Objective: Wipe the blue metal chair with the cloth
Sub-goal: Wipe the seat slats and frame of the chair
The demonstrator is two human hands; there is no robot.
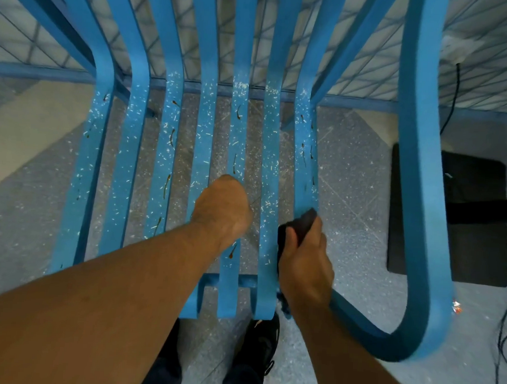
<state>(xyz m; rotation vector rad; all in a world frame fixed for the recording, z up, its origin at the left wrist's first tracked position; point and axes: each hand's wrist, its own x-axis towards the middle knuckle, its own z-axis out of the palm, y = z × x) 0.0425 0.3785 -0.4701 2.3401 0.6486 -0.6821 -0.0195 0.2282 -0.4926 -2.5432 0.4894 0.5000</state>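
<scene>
Wiping looks barely begun. The right hand is gripping the dark cloth, fingers curled round it, and pressing it on the rightmost seat slat of the blue metal chair, near the front edge. The left hand is bracing on the middle slats, its fingers hidden, so cannot tell. Next move is probably dragging the cloth along the slat through white specks and brown streaks. Counting: one chair, seven seat slats, one cloth, two hands.

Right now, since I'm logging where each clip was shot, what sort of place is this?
Probably an indoor workshop or utility area: speckled hard floor, a blue wire mesh panel behind the chair, loose black cables near a black mat.
</scene>
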